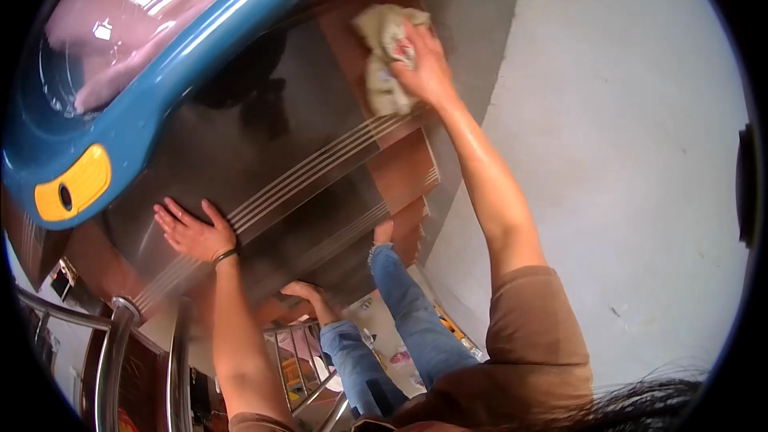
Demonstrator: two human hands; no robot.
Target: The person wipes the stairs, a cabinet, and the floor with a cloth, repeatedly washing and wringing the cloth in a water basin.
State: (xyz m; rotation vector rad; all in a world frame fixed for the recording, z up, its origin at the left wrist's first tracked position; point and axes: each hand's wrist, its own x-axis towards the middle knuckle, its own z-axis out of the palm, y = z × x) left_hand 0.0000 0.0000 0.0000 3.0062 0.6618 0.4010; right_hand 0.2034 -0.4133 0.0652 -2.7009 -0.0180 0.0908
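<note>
The dark step [312,104] is leaving passage between the blue tub [152,120] at the far left and the cloth [379,72] at the far right. The pale wall [624,152] is bounding the right; the metal railing [114,368] is blocking the near left.

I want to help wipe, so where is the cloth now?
In the head view, the cream cloth is near the top middle, under the right hand, on the stair, on the side toward the grey wall.

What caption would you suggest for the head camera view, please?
Right hand holding a pale cloth on a stair, left hand spread near a blue tub.
</note>
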